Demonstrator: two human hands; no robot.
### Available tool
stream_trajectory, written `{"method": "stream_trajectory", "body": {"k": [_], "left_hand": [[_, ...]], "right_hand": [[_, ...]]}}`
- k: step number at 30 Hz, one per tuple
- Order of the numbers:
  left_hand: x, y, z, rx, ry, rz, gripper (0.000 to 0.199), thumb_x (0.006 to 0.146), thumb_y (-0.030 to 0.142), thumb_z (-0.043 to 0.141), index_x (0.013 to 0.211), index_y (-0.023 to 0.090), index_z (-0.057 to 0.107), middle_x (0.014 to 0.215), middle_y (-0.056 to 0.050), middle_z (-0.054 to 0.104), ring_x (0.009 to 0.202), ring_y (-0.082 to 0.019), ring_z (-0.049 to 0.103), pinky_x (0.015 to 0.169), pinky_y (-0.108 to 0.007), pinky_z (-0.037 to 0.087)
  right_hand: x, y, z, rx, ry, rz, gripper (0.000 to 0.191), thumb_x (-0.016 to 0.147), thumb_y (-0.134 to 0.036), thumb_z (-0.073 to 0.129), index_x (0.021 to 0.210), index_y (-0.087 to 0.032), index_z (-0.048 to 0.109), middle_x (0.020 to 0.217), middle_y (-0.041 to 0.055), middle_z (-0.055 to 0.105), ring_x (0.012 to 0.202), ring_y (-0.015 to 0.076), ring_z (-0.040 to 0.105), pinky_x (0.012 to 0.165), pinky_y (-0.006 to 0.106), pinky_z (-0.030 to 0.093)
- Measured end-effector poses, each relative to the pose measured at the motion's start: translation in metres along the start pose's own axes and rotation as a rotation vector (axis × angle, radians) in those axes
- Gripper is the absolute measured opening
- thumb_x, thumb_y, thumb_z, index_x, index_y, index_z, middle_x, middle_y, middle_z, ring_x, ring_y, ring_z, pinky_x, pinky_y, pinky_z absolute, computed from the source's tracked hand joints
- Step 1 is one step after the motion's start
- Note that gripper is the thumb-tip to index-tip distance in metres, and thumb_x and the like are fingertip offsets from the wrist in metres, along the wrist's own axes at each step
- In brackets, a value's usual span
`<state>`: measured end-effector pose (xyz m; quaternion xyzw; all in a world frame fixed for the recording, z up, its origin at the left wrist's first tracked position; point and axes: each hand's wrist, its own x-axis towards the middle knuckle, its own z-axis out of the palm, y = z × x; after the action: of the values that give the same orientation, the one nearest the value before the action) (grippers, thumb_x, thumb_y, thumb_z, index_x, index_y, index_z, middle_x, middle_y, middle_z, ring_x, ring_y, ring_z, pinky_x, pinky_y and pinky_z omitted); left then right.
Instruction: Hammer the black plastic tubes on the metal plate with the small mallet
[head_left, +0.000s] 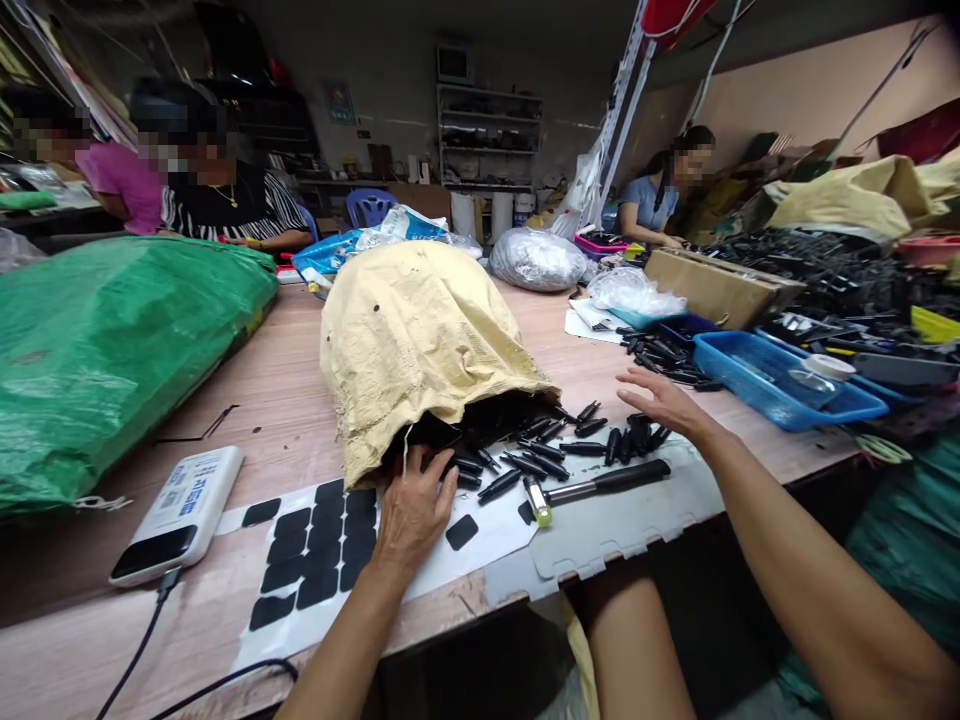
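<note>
The black parts (pixel 544 455) spill from the mouth of the yellow sack (pixel 427 340) onto the table (pixel 281 400). The left hand (pixel 415 505) is at the sack's opening, fingers partly spread; whether they grip anything is unclear. The right hand (pixel 664 400), fingers loosely open, hovers above the parts, beyond the hammer (pixel 600 487).

Small assembly workshop; hammer (pixel 600 484) and loose black parts (pixel 540 455) on bench (pixel 285 400); sacks left; heaped parts right; shelving (pixel 489 135) far.

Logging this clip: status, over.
Left hand at sack mouth. Right hand open, empty. Black parts loose on table; hammer beside them.
</note>
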<state>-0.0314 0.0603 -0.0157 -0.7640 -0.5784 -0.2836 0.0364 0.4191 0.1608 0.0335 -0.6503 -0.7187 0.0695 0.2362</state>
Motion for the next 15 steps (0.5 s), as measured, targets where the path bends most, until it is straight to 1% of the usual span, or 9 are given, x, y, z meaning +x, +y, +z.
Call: {"method": "stream_trajectory", "body": {"k": [2,3,5,7,9,11,13,15], "left_hand": [[0.0,0.0,0.0,-0.005,0.007,0.005,0.032,0.1,0.034,0.049,0.125,0.025,0.068,0.117,-0.011,0.059,0.108,-0.027,0.061,0.088,-0.037,0.054],[0.0,0.0,0.0,-0.009,0.009,0.005,0.032,0.1,0.034,0.049,0.125,0.025,0.068,0.117,-0.01,0.059,0.108,-0.027,0.061,0.088,-0.036,0.054],[0.0,0.0,0.0,-0.013,0.006,0.002,0.033,0.1,0.034,0.049,0.125,0.024,0.067,0.118,-0.011,0.058,0.107,-0.027,0.061,0.088,-0.036,0.055],[0.0,-0.001,0.0,-0.007,0.001,0.004,0.033,0.1,0.035,0.048,0.125,0.024,0.068,0.117,-0.011,0.058,0.107,-0.027,0.061,0.088,-0.038,0.055],[0.0,-0.001,0.0,0.0,-0.002,0.006,0.034,0.1,0.035,0.048,0.125,0.024,0.068,0.116,-0.011,0.059,0.107,-0.028,0.061,0.088,-0.039,0.055],[-0.001,-0.001,0.0,0.0,0.001,0.002,0.034,0.1,0.035,0.048,0.125,0.023,0.068,0.116,-0.012,0.059,0.105,-0.028,0.061,0.088,-0.039,0.055],[-0.001,-0.001,0.0,-0.002,0.004,0.001,0.034,0.1,0.035,0.048,0.126,0.023,0.068,0.116,-0.012,0.06,0.104,-0.028,0.061,0.087,-0.039,0.055],[-0.001,-0.002,0.001,0.004,0.012,0.007,0.034,0.1,0.035,0.048,0.125,0.023,0.068,0.116,-0.012,0.06,0.105,-0.029,0.061,0.088,-0.041,0.055]], "right_hand": [[-0.018,0.021,0.002,-0.019,-0.027,0.059,0.058,0.087,-0.06,0.057,0.13,-0.021,0.067,0.147,0.0143,0.055,0.141,0.0335,0.045,0.118,0.052,0.034],[-0.026,0.026,0.006,-0.027,-0.041,0.083,0.061,0.087,-0.063,0.055,0.131,-0.022,0.066,0.146,0.0144,0.056,0.14,0.0341,0.047,0.117,0.053,0.035],[-0.037,0.026,0.014,-0.039,-0.048,0.12,0.066,0.09,-0.067,0.048,0.139,-0.025,0.06,0.147,0.0133,0.055,0.14,0.034,0.047,0.117,0.055,0.036],[-0.04,0.016,0.024,-0.048,-0.041,0.132,0.069,0.093,-0.069,0.041,0.147,-0.028,0.052,0.153,0.0118,0.049,0.143,0.0335,0.042,0.118,0.056,0.033],[-0.036,0.001,0.032,-0.054,-0.039,0.117,0.07,0.092,-0.071,0.041,0.149,-0.031,0.048,0.157,0.0112,0.044,0.146,0.034,0.038,0.119,0.058,0.03],[-0.03,-0.015,0.039,-0.06,-0.054,0.069,0.068,0.09,-0.072,0.045,0.147,-0.034,0.051,0.158,0.0094,0.043,0.146,0.034,0.038,0.118,0.057,0.03],[-0.025,-0.029,0.045,-0.063,-0.071,0.013,0.063,0.089,-0.072,0.048,0.14,-0.036,0.058,0.153,0.0082,0.049,0.142,0.0321,0.043,0.118,0.054,0.033],[-0.024,-0.042,0.05,-0.072,-0.076,-0.02,0.06,0.088,-0.073,0.051,0.13,-0.034,0.066,0.146,0.009,0.055,0.138,0.0314,0.047,0.116,0.051,0.036]]}}
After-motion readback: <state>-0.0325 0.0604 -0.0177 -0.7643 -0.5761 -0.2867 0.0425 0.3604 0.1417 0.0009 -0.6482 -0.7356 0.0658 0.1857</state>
